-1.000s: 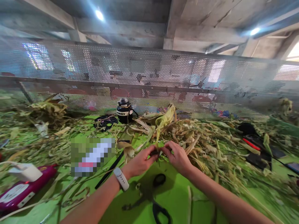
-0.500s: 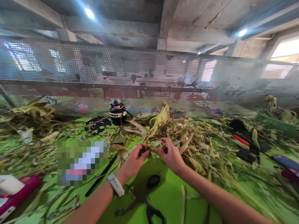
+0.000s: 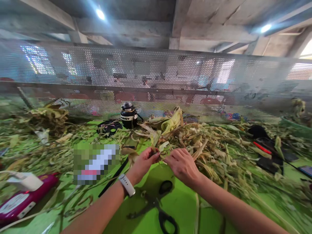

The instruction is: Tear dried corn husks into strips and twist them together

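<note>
My left hand (image 3: 145, 161), with a white watch (image 3: 127, 185) on its wrist, pinches a dried leaf strip (image 3: 156, 153) between thumb and fingers. Close beside it on the right, my right hand (image 3: 183, 165) has its fingers closed at the same strip, its back turned up. What lies inside the right fingertips is mostly hidden. Just behind both hands spreads a heap of dry, yellowish husk-like leaves (image 3: 195, 139). Below the hands, a pair of black-handled scissors (image 3: 156, 204) lies with its blades spread on the green tabletop (image 3: 187, 208).
A black flask (image 3: 129, 118) and a round black object (image 3: 109, 128) stand at the back. To the left lie a magenta device (image 3: 46, 185) and a long black stick (image 3: 113, 178). Dark items with a red strip (image 3: 262, 148) lie right. A perforated metal screen (image 3: 156, 71) closes off the back.
My right hand has turned its back upward, its fingers curling down. My left hand keeps its pinch. The whole view has shifted slightly, so things appear farther right.
</note>
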`<action>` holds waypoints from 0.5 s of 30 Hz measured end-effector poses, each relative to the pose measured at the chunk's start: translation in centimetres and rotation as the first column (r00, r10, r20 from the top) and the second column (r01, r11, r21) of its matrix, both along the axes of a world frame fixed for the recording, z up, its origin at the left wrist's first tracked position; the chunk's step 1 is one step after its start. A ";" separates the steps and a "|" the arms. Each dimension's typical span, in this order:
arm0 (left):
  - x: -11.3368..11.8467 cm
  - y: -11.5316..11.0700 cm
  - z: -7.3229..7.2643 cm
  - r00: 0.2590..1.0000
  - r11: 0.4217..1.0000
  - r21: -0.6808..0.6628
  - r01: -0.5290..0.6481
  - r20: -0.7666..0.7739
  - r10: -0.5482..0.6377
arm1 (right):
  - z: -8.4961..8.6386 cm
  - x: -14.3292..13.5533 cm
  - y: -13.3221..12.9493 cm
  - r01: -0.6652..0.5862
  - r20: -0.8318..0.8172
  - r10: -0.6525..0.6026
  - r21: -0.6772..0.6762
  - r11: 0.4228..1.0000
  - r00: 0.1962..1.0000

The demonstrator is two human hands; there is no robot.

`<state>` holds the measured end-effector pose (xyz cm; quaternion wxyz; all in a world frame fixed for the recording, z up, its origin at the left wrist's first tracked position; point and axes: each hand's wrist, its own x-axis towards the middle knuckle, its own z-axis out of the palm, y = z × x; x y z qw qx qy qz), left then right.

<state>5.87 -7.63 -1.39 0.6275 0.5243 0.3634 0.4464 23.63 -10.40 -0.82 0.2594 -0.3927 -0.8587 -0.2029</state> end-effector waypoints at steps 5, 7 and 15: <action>-0.5 0.3 0.4 0.986 1.000 0.011 -0.011 -0.164 0.012 | 0.8 0.0 -0.4 -0.081 -0.071 0.082 0.019 0.997 0.994; -0.6 0.3 0.5 0.984 0.999 0.037 0.029 -0.175 -0.022 | 1.3 0.1 -0.4 -0.099 -0.147 0.095 -0.017 0.995 0.985; -0.6 0.0 0.6 0.890 0.926 0.293 0.237 -0.448 -0.086 | 2.0 0.9 0.1 -0.245 -0.187 0.213 -0.168 0.955 0.959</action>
